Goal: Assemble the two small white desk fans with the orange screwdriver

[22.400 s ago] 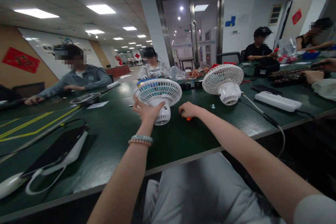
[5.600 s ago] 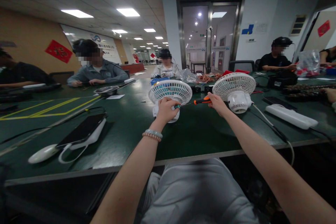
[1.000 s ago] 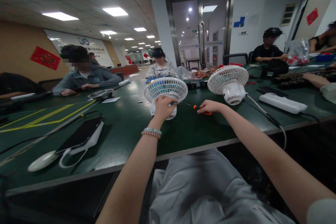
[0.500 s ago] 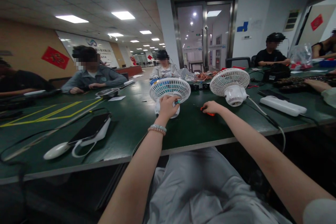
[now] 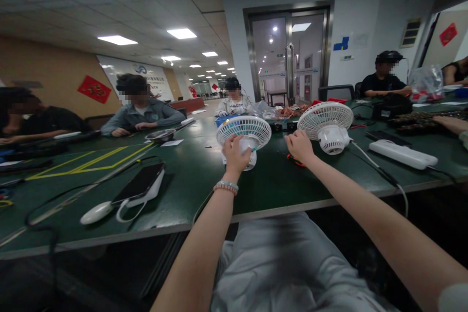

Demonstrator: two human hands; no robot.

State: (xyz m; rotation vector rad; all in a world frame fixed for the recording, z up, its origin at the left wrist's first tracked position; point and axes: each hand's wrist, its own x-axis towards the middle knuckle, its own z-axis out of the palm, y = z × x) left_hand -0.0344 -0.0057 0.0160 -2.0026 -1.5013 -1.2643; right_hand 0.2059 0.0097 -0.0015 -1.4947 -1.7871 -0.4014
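A white fan stands on the green table, its round grille tilted up. My left hand is closed at the fan's hub, with a small teal thing by the thumb. To the right my right hand hovers just above an orange-handled tool lying on the table; its fingers are bent, and whether they touch anything is hidden. A second white fan rests close to the right of that hand, its cable running toward the table's front edge.
A black phone on a white holder lies at the left. On the right are a white power strip and a dark phone. Several people sit around the green table, with plastic bags and copper-coloured wires at the back.
My right hand has let go of the orange-handled tool and lifted a little, its fingers now higher and nearer the right fan. The whole view has shifted slightly.
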